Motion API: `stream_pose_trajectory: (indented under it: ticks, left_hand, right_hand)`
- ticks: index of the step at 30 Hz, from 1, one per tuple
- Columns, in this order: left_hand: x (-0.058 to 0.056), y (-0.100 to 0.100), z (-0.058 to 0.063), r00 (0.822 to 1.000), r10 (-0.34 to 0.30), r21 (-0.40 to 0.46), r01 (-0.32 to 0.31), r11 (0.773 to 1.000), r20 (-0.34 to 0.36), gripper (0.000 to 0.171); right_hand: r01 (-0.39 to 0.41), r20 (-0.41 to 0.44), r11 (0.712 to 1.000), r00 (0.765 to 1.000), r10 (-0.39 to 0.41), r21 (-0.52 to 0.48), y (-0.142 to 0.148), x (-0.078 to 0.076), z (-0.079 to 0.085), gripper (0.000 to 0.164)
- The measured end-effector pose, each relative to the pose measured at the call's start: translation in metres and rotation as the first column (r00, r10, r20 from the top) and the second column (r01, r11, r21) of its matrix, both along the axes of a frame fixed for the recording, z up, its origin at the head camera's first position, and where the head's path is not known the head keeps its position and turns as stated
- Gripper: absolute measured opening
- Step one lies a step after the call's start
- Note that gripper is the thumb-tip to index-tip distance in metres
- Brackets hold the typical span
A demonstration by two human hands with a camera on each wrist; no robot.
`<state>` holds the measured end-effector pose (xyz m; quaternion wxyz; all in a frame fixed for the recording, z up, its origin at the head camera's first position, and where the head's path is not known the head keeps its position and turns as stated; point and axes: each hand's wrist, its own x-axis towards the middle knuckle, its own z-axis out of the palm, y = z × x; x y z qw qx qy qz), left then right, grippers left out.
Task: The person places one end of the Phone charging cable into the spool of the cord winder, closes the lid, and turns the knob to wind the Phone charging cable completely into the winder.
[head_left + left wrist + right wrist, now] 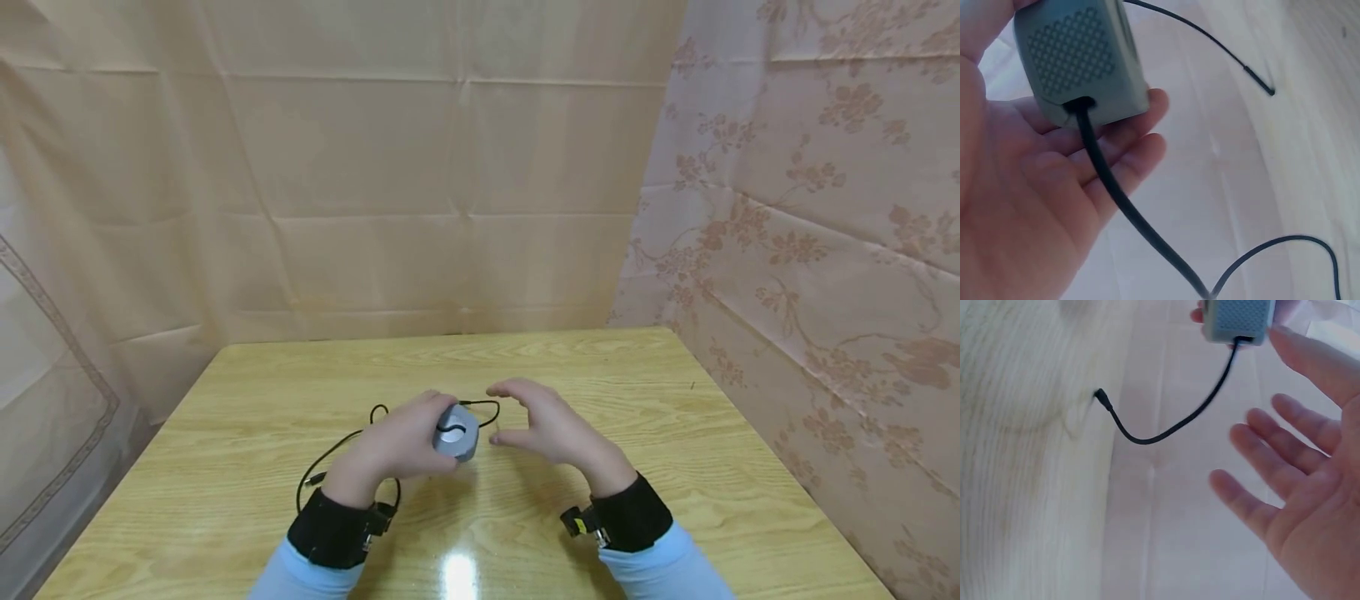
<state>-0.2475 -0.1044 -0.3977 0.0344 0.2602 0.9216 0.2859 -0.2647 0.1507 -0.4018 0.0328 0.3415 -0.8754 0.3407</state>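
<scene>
My left hand [397,437] grips a grey octagonal cable winder [465,448] above the table, with the thumb on one side and fingers on the other. A black cable runs through an S-shaped groove on its face. In the left wrist view, its textured side [1072,53] shows, and the cable [1125,201] comes out of a slot there. From the other end a short cable [1185,424] hangs loose, ending in a small black plug [1103,399]. Just right of the winder is my right hand [555,427], fingers and thumb spread apart, holding nothing.
The wooden table [600,375] lies under both hands. A longer stretch of black cable loops left around the left forearm, with a plug [316,478] near the wrist. Behind the table hangs a beige curtain [360,208]; a flowered curtain [795,208] is at right.
</scene>
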Motion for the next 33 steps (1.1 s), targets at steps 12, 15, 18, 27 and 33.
stream_pose_trajectory:
  ticks: [12, 15, 18, 27, 33]
  left_hand:
    - [0.007, -0.011, 0.021, 0.97, -0.014, 0.126, 0.046, 0.991, -0.244, 0.074]
    - [0.009, -0.013, 0.025, 0.954, -0.022, 0.136, 0.065, 0.989, -0.298, 0.075]
    - [0.011, -0.015, 0.028, 0.942, -0.025, 0.139, 0.076, 0.987, -0.334, 0.075]
    - [0.013, -0.015, 0.034, 0.929, -0.082, 0.141, 0.141, 0.98, -0.362, 0.07]
    - [0.011, -0.014, 0.031, 0.936, -0.145, 0.152, 0.202, 0.967, -0.322, 0.062]
  right_hand:
    - [-0.067, -0.286, 0.974, 0.958, 0.002, -0.218, -0.002, 0.002, 0.009, 0.037]
    - [-0.083, -0.331, 0.966, 0.944, -0.003, -0.245, -0.004, 0.004, 0.011, 0.034]
    - [-0.099, -0.365, 0.959, 0.931, -0.005, -0.265, -0.005, 0.006, 0.012, 0.032]
    - [-0.149, -0.426, 0.955, 0.904, 0.027, -0.256, -0.006, 0.005, 0.011, 0.017]
    - [-0.176, -0.394, 0.957, 0.916, 0.073, -0.232, -0.007, 0.003, 0.007, 0.014]
